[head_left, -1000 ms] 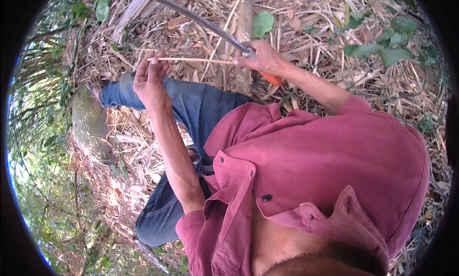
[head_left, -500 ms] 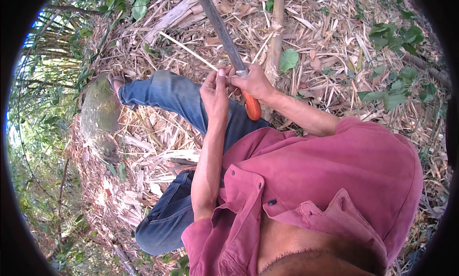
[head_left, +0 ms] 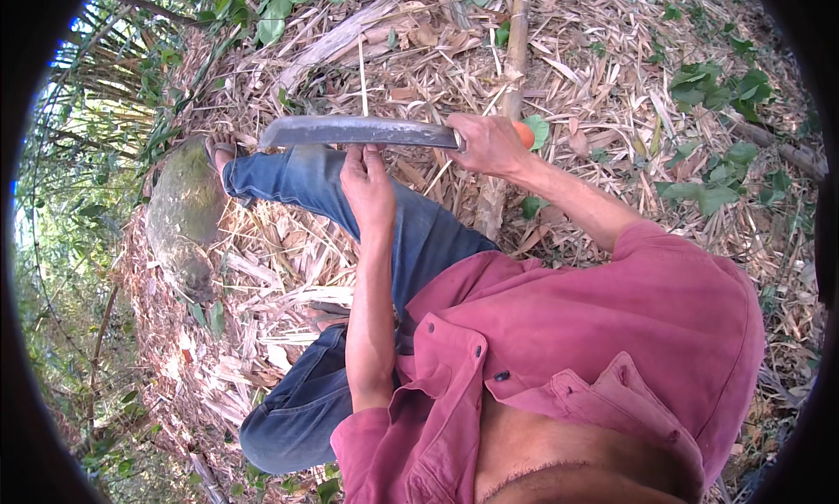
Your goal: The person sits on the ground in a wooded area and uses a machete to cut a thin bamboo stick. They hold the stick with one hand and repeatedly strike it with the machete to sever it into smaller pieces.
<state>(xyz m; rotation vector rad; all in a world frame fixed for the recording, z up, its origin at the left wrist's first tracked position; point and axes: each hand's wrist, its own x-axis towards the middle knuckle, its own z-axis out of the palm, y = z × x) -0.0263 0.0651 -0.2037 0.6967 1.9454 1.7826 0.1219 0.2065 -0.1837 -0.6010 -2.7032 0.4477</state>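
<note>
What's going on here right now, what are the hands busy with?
A person in a red shirt sits on ground littered with dry bamboo leaves. The right hand grips a long knife by its orange handle, the blade lying level and pointing to the person's left. The left hand reaches up under the blade, fingers at a thin bamboo strip that rises beyond it. A thicker bamboo pole lies on the ground past the right hand.

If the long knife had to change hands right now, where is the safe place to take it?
Grip the long knife by its orange handle, coming from the right end behind the right hand. The blade lies level and bare toward the left, with the left hand under it, so nothing there looks safe to close on.
</note>
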